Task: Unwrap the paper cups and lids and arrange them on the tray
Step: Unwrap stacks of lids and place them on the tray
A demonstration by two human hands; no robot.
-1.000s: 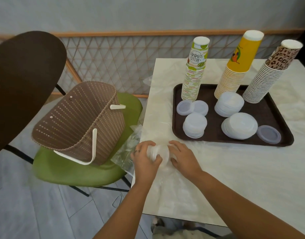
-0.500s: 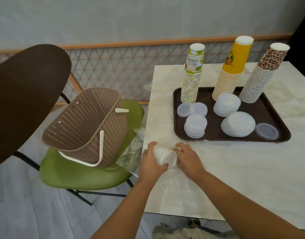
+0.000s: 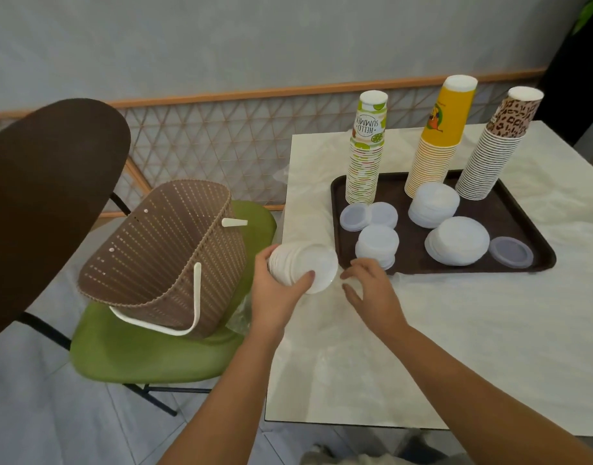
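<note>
We grip the light, slippery stack of white plastic lids [image 3: 301, 267] sideways in our left hand [image 3: 276, 293], right hand [image 3: 372, 292] released beside it; squeeze its sides evenly.

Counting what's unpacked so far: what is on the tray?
On the tray stand three cup stacks: lime, yellow, leopard. Three lid piles and three loose lids lie before them. Lids per pile cannot be counted.
</note>
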